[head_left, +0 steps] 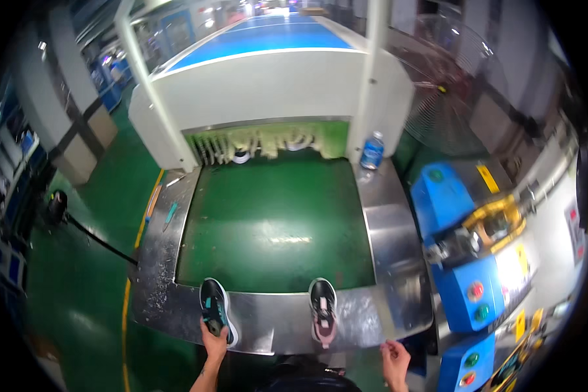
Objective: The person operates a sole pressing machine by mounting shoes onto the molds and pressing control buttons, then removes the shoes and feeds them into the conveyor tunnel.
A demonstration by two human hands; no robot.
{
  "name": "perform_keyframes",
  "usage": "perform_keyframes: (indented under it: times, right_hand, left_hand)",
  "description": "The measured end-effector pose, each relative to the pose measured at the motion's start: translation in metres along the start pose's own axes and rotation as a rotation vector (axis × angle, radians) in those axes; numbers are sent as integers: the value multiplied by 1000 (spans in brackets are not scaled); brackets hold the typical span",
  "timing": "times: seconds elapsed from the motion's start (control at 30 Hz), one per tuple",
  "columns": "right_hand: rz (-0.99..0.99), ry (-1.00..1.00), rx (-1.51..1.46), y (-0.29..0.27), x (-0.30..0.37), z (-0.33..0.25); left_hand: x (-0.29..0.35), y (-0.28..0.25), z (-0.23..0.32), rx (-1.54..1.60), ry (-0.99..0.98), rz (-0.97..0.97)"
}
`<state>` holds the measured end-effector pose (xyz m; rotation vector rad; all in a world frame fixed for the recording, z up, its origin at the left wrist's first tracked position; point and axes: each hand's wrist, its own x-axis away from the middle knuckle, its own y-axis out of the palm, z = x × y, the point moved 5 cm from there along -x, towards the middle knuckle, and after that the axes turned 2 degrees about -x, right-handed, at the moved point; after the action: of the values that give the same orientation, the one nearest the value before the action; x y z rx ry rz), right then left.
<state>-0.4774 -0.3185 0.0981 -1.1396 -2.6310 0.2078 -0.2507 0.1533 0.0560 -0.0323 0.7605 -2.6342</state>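
Left hand (pixel 213 340) fingers closed on heel of black-teal shoe (pixel 217 309), shoe lying on steel counter (pixel 274 323) edge, toe on green belt (pixel 271 222). Right hand (pixel 395 360) loosely curled, holding nothing, off counter edge. Black-pink shoe (pixel 323 310) beside it, untouched. Water bottle (pixel 372 151) upright near tunnel opening (pixel 268 140).

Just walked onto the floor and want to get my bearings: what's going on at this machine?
A person stands at the near end of a green conveyor belt. Their left hand grips the heel of a black shoe on the steel rim. A pink-and-black shoe lies beside it, untouched. The right hand is free.
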Motion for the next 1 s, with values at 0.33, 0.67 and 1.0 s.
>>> perform_keyframes:
  times: [0.33, 0.67, 1.0]
  right_hand:
    - [-582, -502, 488, 375, -165, -138]
    - [-552, -935, 1203, 714, -459, -332]
    - [-712, -1025, 1025, 632, -297, -210]
  left_hand:
    - [-185, 72, 36, -179, 281, -200]
    - [-309, 155, -28, -418, 415, -111]
    - [-378, 107, -11, -455, 546, -29]
